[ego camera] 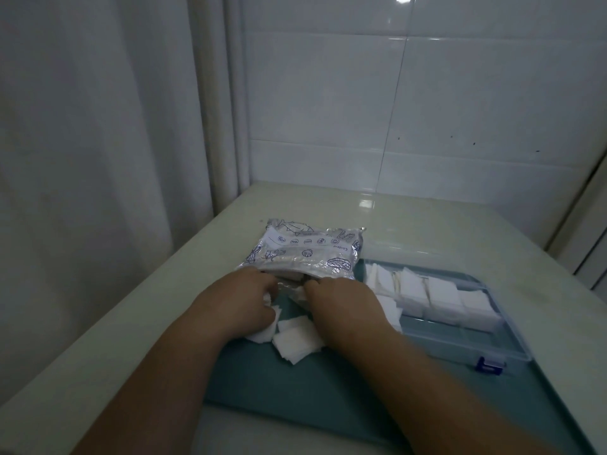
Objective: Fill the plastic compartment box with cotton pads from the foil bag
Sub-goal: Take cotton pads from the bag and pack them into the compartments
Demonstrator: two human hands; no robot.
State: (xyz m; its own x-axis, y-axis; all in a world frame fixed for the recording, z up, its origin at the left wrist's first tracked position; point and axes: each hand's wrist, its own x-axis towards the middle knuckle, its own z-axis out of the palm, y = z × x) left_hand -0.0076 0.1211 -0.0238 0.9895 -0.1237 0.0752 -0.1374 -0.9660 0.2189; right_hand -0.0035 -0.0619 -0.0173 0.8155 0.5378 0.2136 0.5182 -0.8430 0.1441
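Note:
A silver foil bag [308,251] printed with blue drawings lies on the table, its open mouth facing me. My left hand [239,300] rests at the left of the mouth, fingers curled over white cotton pads. My right hand [341,300] pinches the crumpled foil edge of the bag at the right of the mouth. A loose heap of square cotton pads [295,339] lies on the teal mat between and under my hands. The clear plastic compartment box [460,336] stands to the right, its far compartments holding stacked pads [437,293].
A teal mat [295,395] covers the near part of the pale table [410,221]. The box has a blue latch [489,365] at its front edge. A curtain hangs at the left; a tiled wall stands behind.

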